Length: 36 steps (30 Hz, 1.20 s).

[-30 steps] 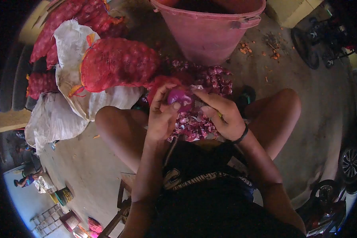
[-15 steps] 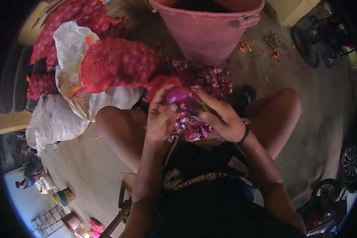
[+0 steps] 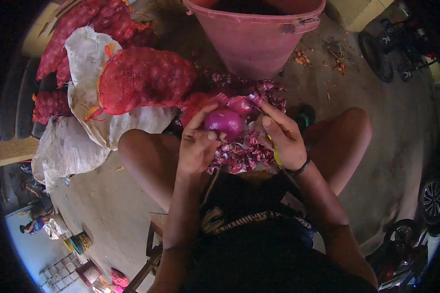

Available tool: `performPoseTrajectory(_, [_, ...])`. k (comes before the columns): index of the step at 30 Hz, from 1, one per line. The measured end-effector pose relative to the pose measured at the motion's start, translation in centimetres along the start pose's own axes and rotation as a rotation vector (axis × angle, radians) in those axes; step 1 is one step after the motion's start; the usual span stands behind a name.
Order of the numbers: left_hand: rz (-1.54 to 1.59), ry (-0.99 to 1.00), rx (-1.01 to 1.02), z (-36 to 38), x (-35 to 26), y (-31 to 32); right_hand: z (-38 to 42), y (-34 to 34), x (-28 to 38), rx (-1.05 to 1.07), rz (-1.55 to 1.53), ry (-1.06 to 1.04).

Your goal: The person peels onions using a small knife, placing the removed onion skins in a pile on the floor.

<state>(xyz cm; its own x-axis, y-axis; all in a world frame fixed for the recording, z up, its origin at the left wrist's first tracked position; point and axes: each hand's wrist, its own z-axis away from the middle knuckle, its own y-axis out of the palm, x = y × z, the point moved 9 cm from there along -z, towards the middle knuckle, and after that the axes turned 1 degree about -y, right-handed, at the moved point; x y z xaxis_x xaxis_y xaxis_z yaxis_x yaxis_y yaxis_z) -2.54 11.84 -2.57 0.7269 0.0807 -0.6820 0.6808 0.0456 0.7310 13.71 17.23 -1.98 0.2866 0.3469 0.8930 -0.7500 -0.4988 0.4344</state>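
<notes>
My left hand (image 3: pixel 198 149) is closed around a peeled, shiny purple onion (image 3: pixel 223 124), thumb in front and fingers behind. To its right, my right hand (image 3: pixel 286 139) is closed on what looks like a small knife with a yellow handle (image 3: pixel 277 157); its blade is hard to make out. A strip of onion skin (image 3: pixel 240 104) hangs at the right index fingertip, just beyond the onion. Loose onion skins (image 3: pixel 244 154) lie in a heap below both hands, between my legs.
A large pink tub (image 3: pixel 259 44) stands ahead. Left of it, a full red mesh sack of onions (image 3: pixel 146 80) lies against white woven sacks (image 3: pixel 88 63), with more red sacks behind. Orange scraps (image 3: pixel 303 59) litter the floor at right. Wheels (image 3: pixel 433 199) show at the right edge.
My right hand has drawn back to the right from the onion, pulling skin with it. More of the onion's smooth surface and the yellow handle now show. My left hand stays nearly in place.
</notes>
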Motion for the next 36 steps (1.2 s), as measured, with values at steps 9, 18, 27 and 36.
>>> performPoseTrajectory(9, [-0.356,0.001,-0.017,0.0,-1.0,1.5,0.0,-0.9,2.4,-0.036,-0.048,-0.162])
performPoseTrajectory(18, [-0.251,0.039,-0.100,-0.3,-1.0,0.2,-0.1,-3.3,-2.7,0.033,1.037,0.028])
performPoseTrajectory(27, [0.051,-0.066,-0.115,-0.5,-0.2,0.3,-0.4,-2.4,-2.3,0.069,1.095,-0.228])
performPoseTrajectory(36, [-0.150,0.029,-0.206,0.1,-0.5,-0.6,-0.1,-0.7,-0.6,0.103,0.962,-0.210])
